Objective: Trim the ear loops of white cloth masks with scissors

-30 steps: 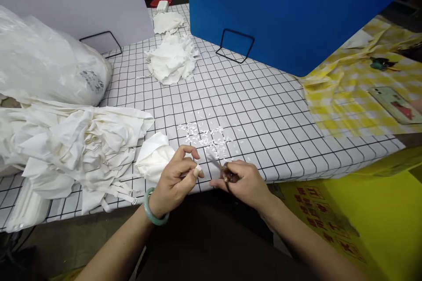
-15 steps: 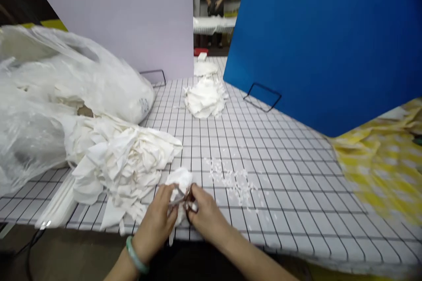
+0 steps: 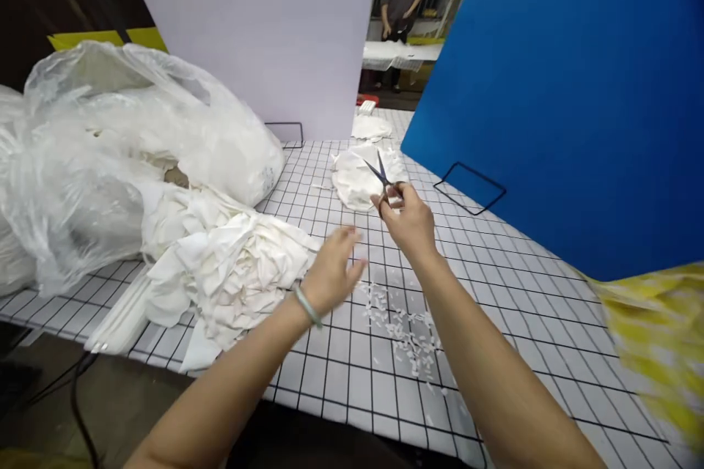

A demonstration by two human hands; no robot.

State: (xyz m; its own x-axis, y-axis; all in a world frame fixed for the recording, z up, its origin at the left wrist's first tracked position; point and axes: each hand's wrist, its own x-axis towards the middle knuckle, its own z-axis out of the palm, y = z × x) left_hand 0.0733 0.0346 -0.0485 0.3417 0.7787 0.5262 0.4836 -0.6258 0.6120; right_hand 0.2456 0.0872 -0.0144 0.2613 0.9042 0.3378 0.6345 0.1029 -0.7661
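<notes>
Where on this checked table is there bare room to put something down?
The widest free patch of the checked table lies right of the right hand, along the blue board up to the yellow cloth. The left side is crowded by the white fabric heap and plastic bag; small clippings litter the near middle.
</notes>
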